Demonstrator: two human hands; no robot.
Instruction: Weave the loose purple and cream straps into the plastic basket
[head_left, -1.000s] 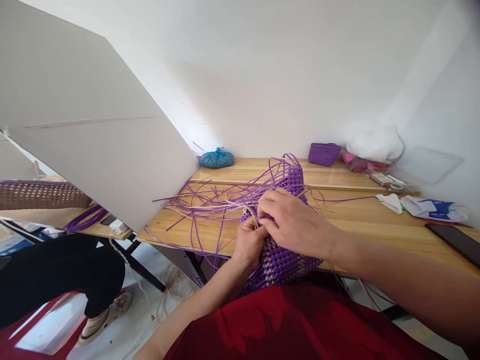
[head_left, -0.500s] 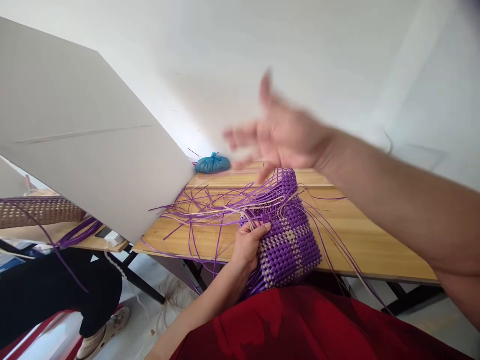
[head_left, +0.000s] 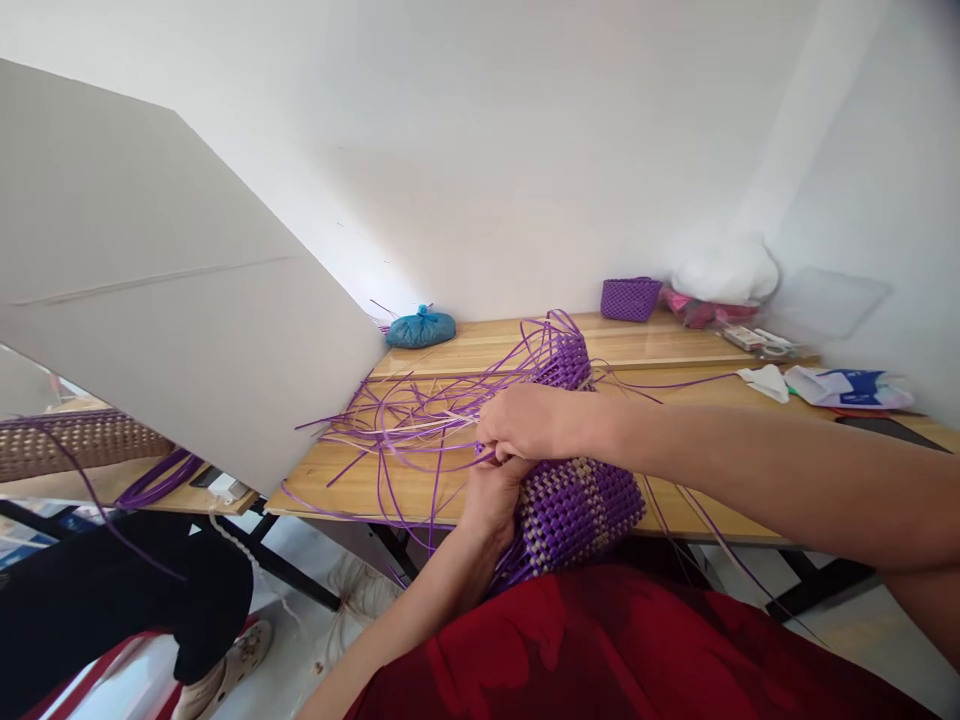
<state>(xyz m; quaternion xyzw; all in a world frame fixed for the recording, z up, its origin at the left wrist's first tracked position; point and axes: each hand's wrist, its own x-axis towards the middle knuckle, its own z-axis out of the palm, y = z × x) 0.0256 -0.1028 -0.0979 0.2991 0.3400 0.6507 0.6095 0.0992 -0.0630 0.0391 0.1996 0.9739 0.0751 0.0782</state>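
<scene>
A purple and beige woven basket [head_left: 581, 505] leans at the table's front edge against my lap, one corner of its weave rising behind my wrist. My left hand [head_left: 491, 490] grips its left edge. Over it, my right hand [head_left: 525, 425] is closed, fingers bent down at that same edge beside the left thumb. Its fingertips are partly hidden, and they appear to pinch a purple strip. Many loose purple and beige strips [head_left: 405, 430] fan out leftward from the basket across the table.
A tied blue bag [head_left: 421, 328] sits at the back left, by a white partition [head_left: 150, 250]. At the back right are a small purple basket [head_left: 630, 299], a white bundle [head_left: 724, 270] and packets [head_left: 847, 388]. Left of the partition, another person's leg [head_left: 127, 600] shows beside a beige woven piece [head_left: 82, 445].
My right hand, spread in the air above the basket before, has come down and closed at its left edge beside my left hand. The left hand keeps its hold.
</scene>
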